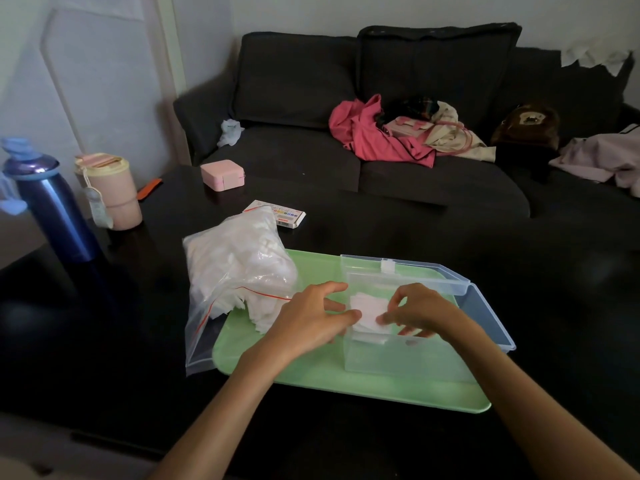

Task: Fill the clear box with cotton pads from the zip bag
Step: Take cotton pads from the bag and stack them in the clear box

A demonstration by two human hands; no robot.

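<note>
Pinching a stack of cotton pads (369, 315) between my left hand (311, 318) and right hand (420, 315), both holding its edges. They feel light, soft, slippery; I squeeze its sides over the clear box (398, 358).

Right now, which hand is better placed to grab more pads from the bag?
The left hand, probably. It sits beside the bag, whose open mouth spills pads next to it, while the right hand is over the box, farther away.

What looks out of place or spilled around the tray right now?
Cotton pads have slid out of the open zip bag onto the green tray. Nothing looks damaged.
</note>
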